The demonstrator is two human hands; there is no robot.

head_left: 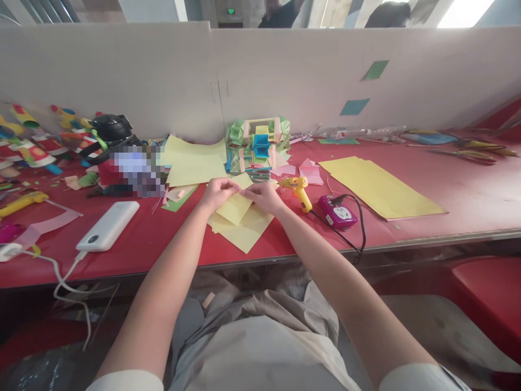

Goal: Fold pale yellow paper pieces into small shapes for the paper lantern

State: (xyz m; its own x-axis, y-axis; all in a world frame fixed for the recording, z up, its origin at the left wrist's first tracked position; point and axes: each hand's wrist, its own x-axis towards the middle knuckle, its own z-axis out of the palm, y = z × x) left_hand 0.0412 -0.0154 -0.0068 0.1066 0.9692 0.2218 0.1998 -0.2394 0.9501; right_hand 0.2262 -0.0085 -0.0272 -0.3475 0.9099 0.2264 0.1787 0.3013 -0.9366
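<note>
2 hands [242,196], red table [158,233], pale partition [293,81], red stool [490,293]

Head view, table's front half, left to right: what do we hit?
White power bank → left hand → right hand → purple power socket → large yellow sheets.

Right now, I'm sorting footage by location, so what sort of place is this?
Probably a craft workshop or classroom: there's a yellow glue gun, yellow paper sheets and a folded-paper model on a red worktable.
</note>
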